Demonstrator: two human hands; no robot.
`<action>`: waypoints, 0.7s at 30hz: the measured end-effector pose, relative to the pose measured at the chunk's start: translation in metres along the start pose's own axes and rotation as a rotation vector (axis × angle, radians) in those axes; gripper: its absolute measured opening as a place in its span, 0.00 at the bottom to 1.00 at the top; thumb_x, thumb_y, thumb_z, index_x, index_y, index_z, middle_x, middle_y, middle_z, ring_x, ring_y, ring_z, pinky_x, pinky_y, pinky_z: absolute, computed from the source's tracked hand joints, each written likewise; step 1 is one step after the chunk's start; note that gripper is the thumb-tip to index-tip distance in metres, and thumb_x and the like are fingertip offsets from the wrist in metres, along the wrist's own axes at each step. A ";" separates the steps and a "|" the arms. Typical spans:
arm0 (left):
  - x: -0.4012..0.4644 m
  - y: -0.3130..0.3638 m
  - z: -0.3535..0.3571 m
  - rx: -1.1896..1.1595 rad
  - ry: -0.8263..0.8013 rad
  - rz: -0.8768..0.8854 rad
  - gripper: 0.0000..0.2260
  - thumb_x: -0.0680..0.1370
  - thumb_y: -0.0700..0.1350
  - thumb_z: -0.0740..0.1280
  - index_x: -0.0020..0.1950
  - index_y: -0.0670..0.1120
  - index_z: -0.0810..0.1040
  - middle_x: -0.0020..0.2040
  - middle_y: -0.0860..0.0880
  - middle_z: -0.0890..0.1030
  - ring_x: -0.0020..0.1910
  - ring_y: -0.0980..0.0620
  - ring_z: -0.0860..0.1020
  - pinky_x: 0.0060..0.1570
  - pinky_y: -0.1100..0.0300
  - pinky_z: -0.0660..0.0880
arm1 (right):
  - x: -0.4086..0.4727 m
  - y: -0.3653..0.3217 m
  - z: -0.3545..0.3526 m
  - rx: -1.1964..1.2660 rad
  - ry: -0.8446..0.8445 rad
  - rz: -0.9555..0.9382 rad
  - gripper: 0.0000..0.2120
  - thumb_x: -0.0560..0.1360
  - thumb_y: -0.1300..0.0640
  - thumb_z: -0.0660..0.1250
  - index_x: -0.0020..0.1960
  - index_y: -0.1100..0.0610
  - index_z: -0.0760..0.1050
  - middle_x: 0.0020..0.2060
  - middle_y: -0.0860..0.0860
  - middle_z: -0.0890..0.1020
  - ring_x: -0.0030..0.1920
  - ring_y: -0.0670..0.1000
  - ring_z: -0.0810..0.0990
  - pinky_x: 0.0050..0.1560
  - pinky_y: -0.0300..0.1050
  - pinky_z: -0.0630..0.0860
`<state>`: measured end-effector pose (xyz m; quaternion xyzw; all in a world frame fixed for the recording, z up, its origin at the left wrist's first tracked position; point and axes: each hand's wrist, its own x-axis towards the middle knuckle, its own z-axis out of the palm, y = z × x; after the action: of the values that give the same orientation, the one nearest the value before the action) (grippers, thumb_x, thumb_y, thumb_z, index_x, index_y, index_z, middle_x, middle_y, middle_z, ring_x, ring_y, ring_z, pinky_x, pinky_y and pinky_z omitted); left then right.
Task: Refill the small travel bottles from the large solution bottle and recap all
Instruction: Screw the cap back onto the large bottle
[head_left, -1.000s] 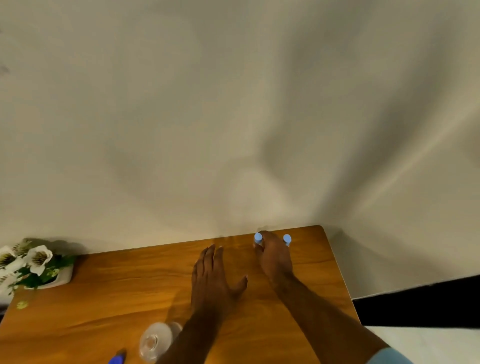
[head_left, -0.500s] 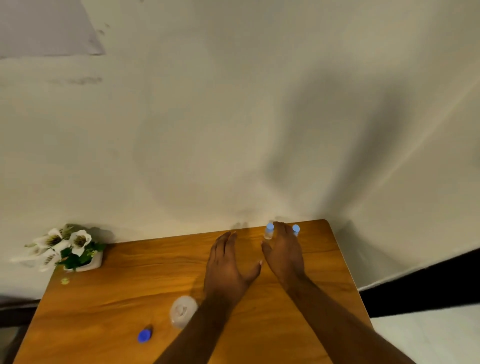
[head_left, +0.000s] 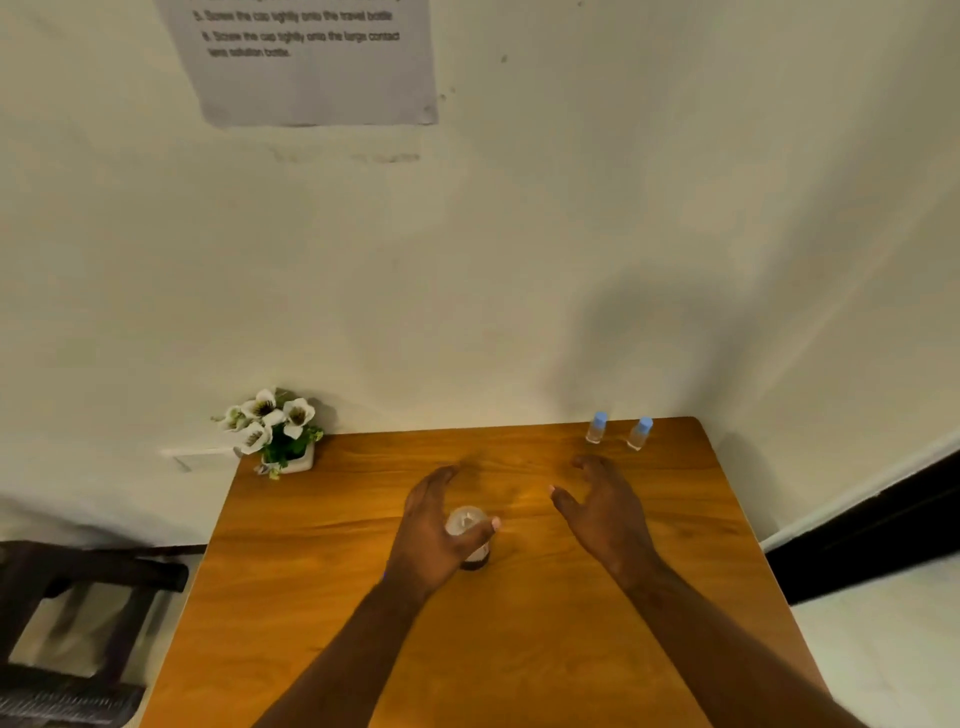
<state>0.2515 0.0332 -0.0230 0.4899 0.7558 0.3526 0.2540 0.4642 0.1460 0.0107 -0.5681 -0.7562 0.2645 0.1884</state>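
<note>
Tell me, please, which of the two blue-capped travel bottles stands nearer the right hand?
The left one, directly beyond the right hand; the other stands nearer the table's right edge.

left hand (head_left: 434, 525) around large bottle (head_left: 469, 535); right hand (head_left: 605, 512) open, two capped travel bottles (head_left: 618, 431) behind

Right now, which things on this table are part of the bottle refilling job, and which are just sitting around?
Part of the job:
large solution bottle, gripped by the left hand
two capped travel bottles at the far right edge

Just sitting around:
potted flowers
instruction sheet on the wall
</note>
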 end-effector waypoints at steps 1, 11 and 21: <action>-0.004 -0.012 0.001 -0.028 -0.027 -0.035 0.45 0.65 0.74 0.72 0.77 0.59 0.63 0.76 0.55 0.68 0.73 0.55 0.66 0.66 0.58 0.65 | -0.005 0.000 0.005 0.005 -0.011 0.009 0.25 0.76 0.45 0.70 0.69 0.53 0.72 0.66 0.51 0.76 0.63 0.51 0.76 0.58 0.43 0.75; 0.005 -0.052 0.040 -0.354 -0.188 -0.197 0.43 0.62 0.45 0.86 0.73 0.49 0.71 0.65 0.50 0.78 0.64 0.48 0.78 0.56 0.67 0.78 | -0.027 0.013 0.031 0.002 -0.084 0.018 0.24 0.75 0.44 0.71 0.68 0.50 0.73 0.66 0.48 0.76 0.63 0.48 0.76 0.58 0.46 0.80; -0.015 -0.067 -0.021 -0.504 -0.026 -0.183 0.29 0.63 0.40 0.85 0.61 0.53 0.79 0.57 0.50 0.83 0.55 0.52 0.82 0.46 0.65 0.81 | -0.027 -0.030 0.076 -0.005 -0.215 -0.084 0.25 0.75 0.46 0.71 0.70 0.51 0.72 0.64 0.48 0.78 0.59 0.47 0.78 0.56 0.46 0.80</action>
<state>0.2050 -0.0047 -0.0617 0.3453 0.6820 0.4987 0.4086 0.4047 0.0999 -0.0305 -0.5044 -0.7960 0.3140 0.1157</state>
